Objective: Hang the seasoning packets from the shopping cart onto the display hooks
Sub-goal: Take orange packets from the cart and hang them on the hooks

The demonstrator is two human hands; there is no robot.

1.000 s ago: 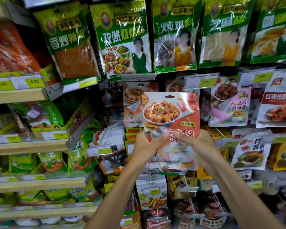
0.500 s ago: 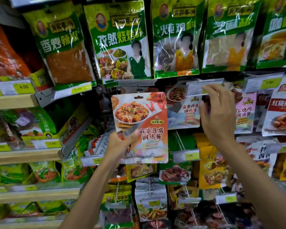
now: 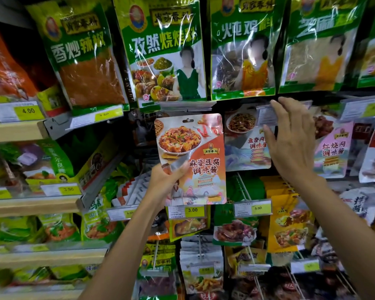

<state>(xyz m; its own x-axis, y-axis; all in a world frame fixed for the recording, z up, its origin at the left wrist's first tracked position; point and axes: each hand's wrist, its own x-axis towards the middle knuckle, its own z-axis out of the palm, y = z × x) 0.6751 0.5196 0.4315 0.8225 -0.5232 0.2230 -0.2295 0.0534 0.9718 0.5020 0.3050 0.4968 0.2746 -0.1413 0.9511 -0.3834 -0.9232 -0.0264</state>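
A glossy orange-and-white plastic seasoning packet (image 3: pixel 195 148) is held upright below green hanging bags (image 3: pixel 162 50), pinched at its lower left by the left hand (image 3: pixel 165 178). A clear price-tag holder (image 3: pixel 263 114) beside it is touched by the right hand's (image 3: pixel 290 144) spread fingers.

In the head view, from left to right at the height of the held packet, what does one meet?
In order: mapo tofu sauce packet, fish-fragrant pork sauce packet, right hand, red-braised pork sauce packet.

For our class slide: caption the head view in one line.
Left hand grips a mapo tofu sauce packet; right hand touches a price tag beside it.
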